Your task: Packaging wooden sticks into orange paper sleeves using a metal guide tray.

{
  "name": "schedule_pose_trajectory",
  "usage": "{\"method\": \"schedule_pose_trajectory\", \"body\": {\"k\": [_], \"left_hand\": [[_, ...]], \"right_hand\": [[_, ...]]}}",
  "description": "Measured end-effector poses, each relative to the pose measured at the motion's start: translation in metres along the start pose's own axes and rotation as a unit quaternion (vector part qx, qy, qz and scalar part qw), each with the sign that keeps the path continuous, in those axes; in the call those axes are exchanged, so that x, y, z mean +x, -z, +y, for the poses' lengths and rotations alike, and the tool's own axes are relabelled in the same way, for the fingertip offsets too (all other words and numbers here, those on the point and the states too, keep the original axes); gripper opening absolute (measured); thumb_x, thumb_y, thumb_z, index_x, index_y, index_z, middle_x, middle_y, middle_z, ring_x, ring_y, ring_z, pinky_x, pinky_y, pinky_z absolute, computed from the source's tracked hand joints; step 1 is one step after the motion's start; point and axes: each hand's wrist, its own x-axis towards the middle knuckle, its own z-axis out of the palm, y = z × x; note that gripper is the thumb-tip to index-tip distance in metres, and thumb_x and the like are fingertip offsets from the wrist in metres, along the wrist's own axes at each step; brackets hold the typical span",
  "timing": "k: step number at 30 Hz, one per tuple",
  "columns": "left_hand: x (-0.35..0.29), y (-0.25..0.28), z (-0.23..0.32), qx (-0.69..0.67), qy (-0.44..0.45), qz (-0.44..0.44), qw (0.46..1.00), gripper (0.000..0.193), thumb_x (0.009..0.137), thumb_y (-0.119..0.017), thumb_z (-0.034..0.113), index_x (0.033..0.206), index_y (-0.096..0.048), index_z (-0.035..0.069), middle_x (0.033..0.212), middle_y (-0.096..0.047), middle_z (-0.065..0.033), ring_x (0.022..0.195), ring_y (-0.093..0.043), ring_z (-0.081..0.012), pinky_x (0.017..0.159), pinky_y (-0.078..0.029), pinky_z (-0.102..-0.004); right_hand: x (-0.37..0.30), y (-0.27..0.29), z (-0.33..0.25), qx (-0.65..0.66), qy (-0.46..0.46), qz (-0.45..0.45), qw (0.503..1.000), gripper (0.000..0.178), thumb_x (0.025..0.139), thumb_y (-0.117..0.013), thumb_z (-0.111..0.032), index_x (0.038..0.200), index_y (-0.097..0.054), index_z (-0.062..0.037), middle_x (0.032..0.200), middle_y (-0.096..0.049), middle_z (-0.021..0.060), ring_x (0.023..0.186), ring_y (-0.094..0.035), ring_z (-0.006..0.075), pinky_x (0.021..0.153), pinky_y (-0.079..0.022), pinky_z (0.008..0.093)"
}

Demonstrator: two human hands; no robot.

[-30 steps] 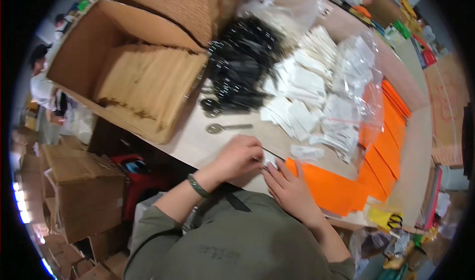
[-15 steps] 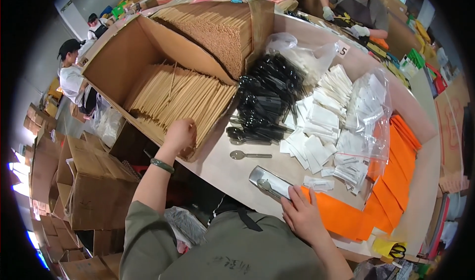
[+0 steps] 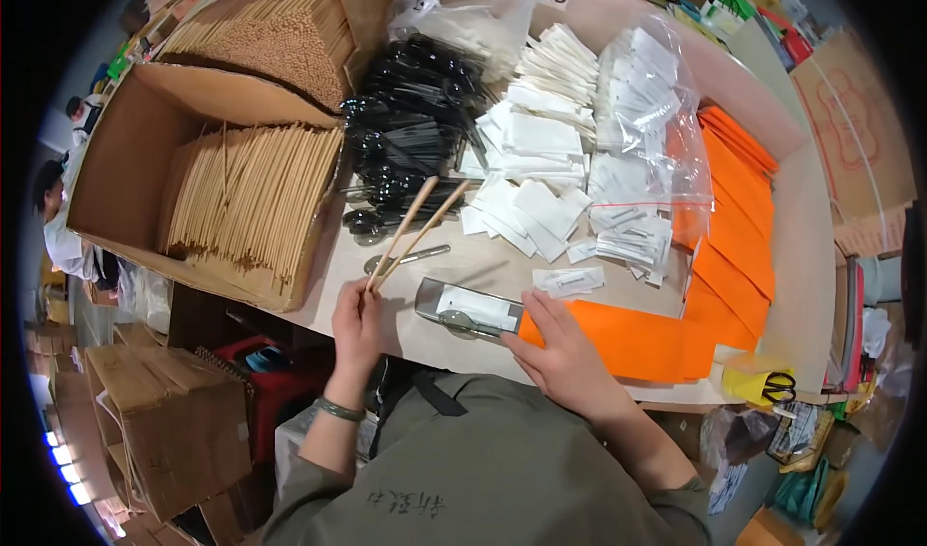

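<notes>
My left hand [image 3: 357, 326] is closed around the lower ends of a pair of wooden chopsticks [image 3: 406, 227], which point up and away over the table. My right hand [image 3: 560, 345] lies with its fingers stretched over the junction of a shiny grey, narrow holder [image 3: 425, 305] and an orange strip [image 3: 642, 338]. Inside the holder are a white paper packet [image 3: 473, 307] and a translucent dark spoon [image 3: 470, 325]. Another dark spoon [image 3: 425, 254] rests on the table behind the chopsticks. A small clear-and-white packet [image 3: 568, 280] lies just beyond my right fingers.
At the left, a cardboard box [image 3: 126, 189] holds many loose chopsticks [image 3: 256, 189]. Black spoons [image 3: 410, 112] are heaped beside it. White packets [image 3: 546, 131], a clear plastic bag [image 3: 652, 102] and orange strips [image 3: 734, 227] fill the right. Yellow-wrapped scissors [image 3: 772, 387] lie at the front-right edge.
My left hand has come from the chopstick box to the table with a pair of chopsticks. A white packet now shows in the holder. The view has shifted.
</notes>
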Motion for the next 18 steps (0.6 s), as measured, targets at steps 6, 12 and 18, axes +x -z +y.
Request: {"method": "schedule_pose_trajectory", "body": {"k": [6,12,18], "left_hand": [[0.041,0.038,0.057,0.099,-0.032,-0.345,0.933,0.016,0.09,-0.061,-0.004,0.103,-0.07,0.0,0.089,-0.059,-0.0102,0.083,-0.059,-0.0223,0.073,-0.046,-0.0289],[0.056,0.036,0.051,0.176,-0.014,-0.301,0.937,0.021,0.088,-0.062,-0.005,0.107,-0.07,0.0,0.09,-0.063,-0.0127,0.082,-0.063,-0.0256,0.074,-0.052,-0.0338],[0.018,-0.048,0.076,0.133,-0.017,-0.267,0.954,0.029,0.086,-0.076,0.012,0.109,-0.061,0.003,0.096,-0.057,-0.0107,0.087,-0.062,-0.0231,0.075,-0.053,-0.0325]], "right_hand": [[0.0,0.006,-0.002,-0.049,-0.017,-0.019,0.998,0.03,0.089,-0.071,-0.018,0.119,-0.07,-0.0146,0.142,-0.045,0.0314,0.135,-0.043,0.0473,0.114,-0.035,0.057],[0.001,0.008,0.001,-0.037,0.006,-0.012,0.999,0.034,0.088,-0.071,-0.018,0.122,-0.069,-0.0152,0.139,-0.048,0.0319,0.132,-0.046,0.0476,0.112,-0.038,0.0547],[0.01,0.002,-0.006,0.007,0.007,-0.002,1.0,0.042,0.081,-0.078,-0.018,0.116,-0.062,-0.0025,0.138,-0.048,0.0317,0.129,-0.048,0.0471,0.109,-0.041,0.0538]]}}
